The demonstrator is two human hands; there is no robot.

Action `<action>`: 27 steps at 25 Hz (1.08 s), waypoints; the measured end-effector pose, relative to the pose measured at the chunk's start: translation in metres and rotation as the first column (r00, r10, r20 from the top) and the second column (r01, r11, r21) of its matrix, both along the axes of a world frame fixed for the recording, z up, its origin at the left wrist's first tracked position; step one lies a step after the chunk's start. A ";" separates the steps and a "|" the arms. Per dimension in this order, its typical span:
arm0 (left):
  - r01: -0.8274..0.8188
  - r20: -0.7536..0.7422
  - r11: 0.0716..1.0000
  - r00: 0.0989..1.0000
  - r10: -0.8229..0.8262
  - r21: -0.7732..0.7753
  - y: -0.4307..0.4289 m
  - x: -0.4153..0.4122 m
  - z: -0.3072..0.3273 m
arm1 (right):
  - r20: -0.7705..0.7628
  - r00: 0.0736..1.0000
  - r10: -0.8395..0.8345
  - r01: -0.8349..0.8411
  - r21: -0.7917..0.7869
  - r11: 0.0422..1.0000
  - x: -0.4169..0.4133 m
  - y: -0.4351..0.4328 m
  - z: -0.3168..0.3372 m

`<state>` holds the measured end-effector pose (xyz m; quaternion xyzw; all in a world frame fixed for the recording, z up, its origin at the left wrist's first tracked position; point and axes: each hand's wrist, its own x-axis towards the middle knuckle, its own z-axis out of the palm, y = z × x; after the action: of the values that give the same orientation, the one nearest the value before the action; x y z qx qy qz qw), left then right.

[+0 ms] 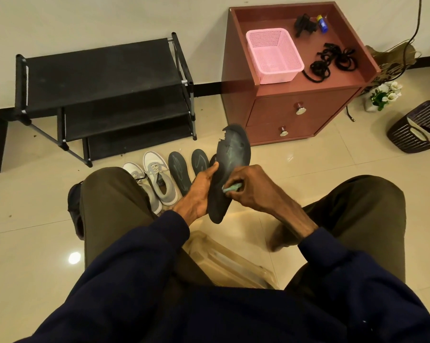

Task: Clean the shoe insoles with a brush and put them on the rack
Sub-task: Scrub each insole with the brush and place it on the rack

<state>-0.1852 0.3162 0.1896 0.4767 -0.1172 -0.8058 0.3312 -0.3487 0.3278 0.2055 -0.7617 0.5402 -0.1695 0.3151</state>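
A dark grey insole (230, 154) with a torn toe edge is held upright between my knees. My left hand (201, 189) grips its left edge near the heel. My right hand (248, 189) holds a small green brush (231, 187) against the insole's lower half. Two more grey insoles (179, 173) (200, 160) lie flat on the floor just beyond my hands, with part of a third dark one showing behind my left thumb. The black three-tier shoe rack (102, 78) stands against the wall at the upper left, its shelves bare.
A pair of grey-white sneakers (157, 181) sits by my left knee. A reddish cabinet (303, 105) at the upper right carries a pink basket (274, 55) and black laces (333, 61). A dark slatted basket (418, 127) lies far right. A beige stool (228, 263) is under me.
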 end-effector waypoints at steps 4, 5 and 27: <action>0.021 -0.032 1.000 0.999 -0.021 -0.003 0.001 -0.002 0.008 | -0.018 0.977 -0.213 0.202 -0.240 0.949 -0.014 -0.009 -0.004; 0.035 -0.017 0.999 0.999 -0.035 -0.017 0.001 -0.002 0.009 | -0.009 0.985 -0.171 0.166 -0.204 0.965 -0.013 -0.007 -0.004; 0.022 0.070 0.996 0.997 -0.016 -0.087 -0.001 -0.004 0.014 | 0.042 0.992 -0.119 0.125 -0.165 0.978 -0.001 -0.003 -0.007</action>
<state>-0.1894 0.3154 0.2033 0.4881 -0.1687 -0.7860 0.3399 -0.3501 0.3252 0.1989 -0.7482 0.5646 -0.2453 0.2475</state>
